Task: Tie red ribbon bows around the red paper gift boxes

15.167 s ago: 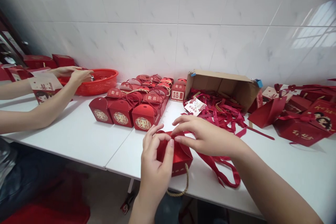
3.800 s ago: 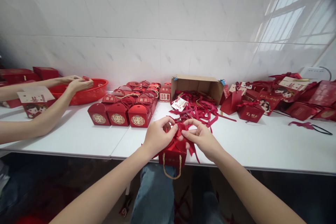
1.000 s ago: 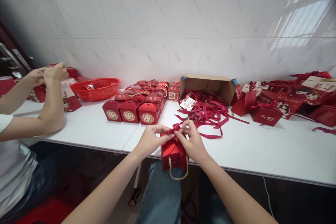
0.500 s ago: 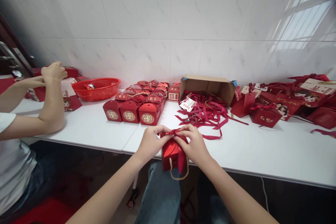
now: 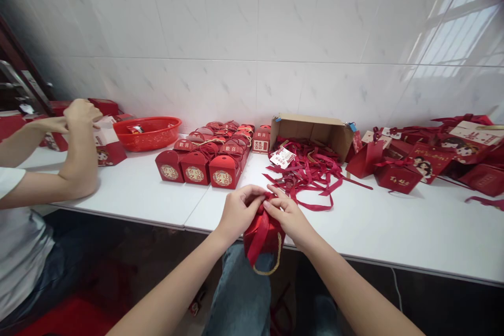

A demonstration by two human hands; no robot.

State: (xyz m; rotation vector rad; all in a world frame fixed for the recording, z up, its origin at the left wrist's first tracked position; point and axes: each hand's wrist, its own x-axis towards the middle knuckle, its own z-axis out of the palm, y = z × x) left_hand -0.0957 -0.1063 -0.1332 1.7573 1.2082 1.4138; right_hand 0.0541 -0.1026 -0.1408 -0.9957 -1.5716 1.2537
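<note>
A red gift box (image 5: 271, 240) with a gold rope handle (image 5: 269, 273) sits at the front edge of the table, over my knee. Across its top runs a dark red ribbon (image 5: 258, 241), one tail hanging down the near side. My left hand (image 5: 241, 210) pinches the ribbon at the top of the box, fingers curled. From the other side my right hand (image 5: 287, 215) grips the ribbon with thumb and forefinger, close to the left fingertips. The fingers partly hide where the ribbon crosses.
Rows of red boxes (image 5: 224, 170) stand left of centre. Behind my hands, loose ribbons (image 5: 311, 178) spill from a cardboard carton (image 5: 315, 118). More gift boxes (image 5: 397, 176) lie right. A red basin (image 5: 147, 139) and a co-worker's arm (image 5: 79, 152) with a box are left.
The ribbon tail has swung from the right to the left of the box front. Both my hands have shifted slightly right, still pinching at the top. The co-worker's hands have moved slightly.
</note>
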